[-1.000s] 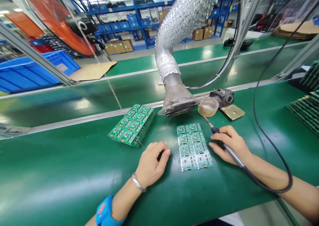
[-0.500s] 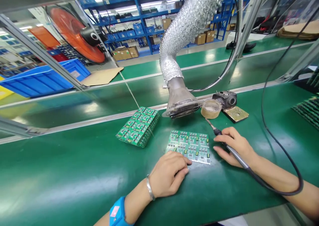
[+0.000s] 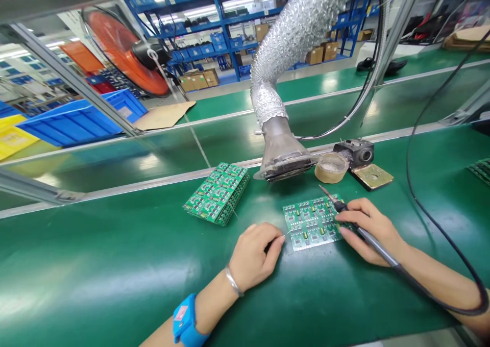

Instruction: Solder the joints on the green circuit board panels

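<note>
My right hand (image 3: 373,232) grips a soldering iron (image 3: 362,230) like a pen, its tip above the far right part of a green circuit board (image 3: 312,227). The board lies flat on the bench and its right end is partly hidden by the fingers. Just left of the board, my left hand (image 3: 258,252) is closed in a pinch. A thin bright strand, which looks like solder wire (image 3: 290,232), sticks out from its fingertips toward the board. A stack of similar circuit boards (image 3: 218,191) stands farther left.
A fume extractor nozzle (image 3: 285,153) on a silver duct hangs behind the board. Beside it sit a round tan container (image 3: 331,168) and a soldering iron stand (image 3: 356,153) with a sponge tray (image 3: 372,176). The iron's black cable (image 3: 421,204) loops at right. More boards (image 3: 480,172) lie far right.
The board has shifted right and turned slightly. My left hand has come off its near edge and now pinches at its left side. The iron's tip has come over the board.
</note>
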Action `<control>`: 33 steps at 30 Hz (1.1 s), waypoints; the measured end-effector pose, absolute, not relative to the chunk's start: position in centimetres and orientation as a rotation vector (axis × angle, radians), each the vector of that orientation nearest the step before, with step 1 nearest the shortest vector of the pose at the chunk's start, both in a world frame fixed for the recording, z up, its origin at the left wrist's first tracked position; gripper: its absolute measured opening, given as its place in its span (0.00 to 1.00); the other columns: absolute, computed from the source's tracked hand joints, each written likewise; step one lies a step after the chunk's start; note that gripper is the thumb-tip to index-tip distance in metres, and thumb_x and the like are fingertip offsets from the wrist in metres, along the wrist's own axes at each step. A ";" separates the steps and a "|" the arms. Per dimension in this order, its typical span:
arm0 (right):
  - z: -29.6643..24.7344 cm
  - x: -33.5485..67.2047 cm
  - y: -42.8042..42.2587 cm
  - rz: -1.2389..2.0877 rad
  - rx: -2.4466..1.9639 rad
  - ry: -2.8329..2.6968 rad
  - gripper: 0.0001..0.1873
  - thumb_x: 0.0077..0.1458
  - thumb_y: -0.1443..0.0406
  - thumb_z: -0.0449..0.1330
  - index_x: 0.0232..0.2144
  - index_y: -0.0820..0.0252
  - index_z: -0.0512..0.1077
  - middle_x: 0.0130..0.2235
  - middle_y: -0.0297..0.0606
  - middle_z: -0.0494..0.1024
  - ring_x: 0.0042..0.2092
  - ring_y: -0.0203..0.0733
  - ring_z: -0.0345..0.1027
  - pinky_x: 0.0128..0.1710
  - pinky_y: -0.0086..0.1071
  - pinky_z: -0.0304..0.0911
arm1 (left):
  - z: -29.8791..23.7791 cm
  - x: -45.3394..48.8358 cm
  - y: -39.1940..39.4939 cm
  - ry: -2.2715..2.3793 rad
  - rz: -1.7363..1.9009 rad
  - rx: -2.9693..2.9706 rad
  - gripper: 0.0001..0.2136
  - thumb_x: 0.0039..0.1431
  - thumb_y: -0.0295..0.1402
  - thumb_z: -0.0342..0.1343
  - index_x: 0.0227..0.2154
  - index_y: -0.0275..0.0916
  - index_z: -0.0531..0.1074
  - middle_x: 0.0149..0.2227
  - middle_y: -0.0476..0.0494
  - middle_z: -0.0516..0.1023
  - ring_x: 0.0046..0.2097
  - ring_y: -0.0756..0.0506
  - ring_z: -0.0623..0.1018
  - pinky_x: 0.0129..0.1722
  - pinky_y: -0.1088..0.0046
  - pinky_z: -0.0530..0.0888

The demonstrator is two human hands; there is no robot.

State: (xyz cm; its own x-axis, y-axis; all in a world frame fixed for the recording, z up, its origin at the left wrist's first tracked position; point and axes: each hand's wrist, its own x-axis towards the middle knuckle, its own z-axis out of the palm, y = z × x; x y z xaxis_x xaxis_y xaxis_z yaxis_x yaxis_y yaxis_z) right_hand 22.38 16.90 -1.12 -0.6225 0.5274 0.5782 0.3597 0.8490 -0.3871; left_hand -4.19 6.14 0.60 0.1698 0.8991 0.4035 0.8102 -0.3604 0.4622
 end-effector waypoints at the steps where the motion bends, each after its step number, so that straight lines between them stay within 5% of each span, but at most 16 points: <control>1: -1.0 22.4 16.7 0.337 -0.638 -2.264 0.12 0.53 0.70 0.57 0.41 0.57 0.71 0.37 0.40 0.68 0.36 0.40 0.68 0.34 0.34 0.67 | 0.7 -4.3 6.1 1.727 0.970 2.324 0.06 0.59 0.29 0.49 0.28 0.40 0.69 0.25 0.50 0.75 0.28 0.52 0.74 0.31 0.75 0.70; 9: -0.9 22.1 16.3 0.825 -0.789 -1.989 0.07 0.55 0.66 0.57 0.39 0.58 0.70 0.31 0.36 0.76 0.29 0.37 0.71 0.25 0.27 0.68 | 1.4 -5.0 4.1 1.718 1.155 2.572 0.08 0.53 0.25 0.52 0.20 0.39 0.66 0.16 0.54 0.63 0.19 0.54 0.61 0.21 0.74 0.58; 33: -0.4 21.7 16.7 0.847 -0.744 -2.060 0.07 0.53 0.69 0.58 0.36 0.55 0.73 0.29 0.33 0.76 0.29 0.36 0.69 0.29 0.28 0.66 | 1.4 -4.8 4.0 1.679 1.088 2.648 0.09 0.51 0.23 0.54 0.18 0.38 0.64 0.16 0.54 0.62 0.19 0.53 0.58 0.21 0.72 0.56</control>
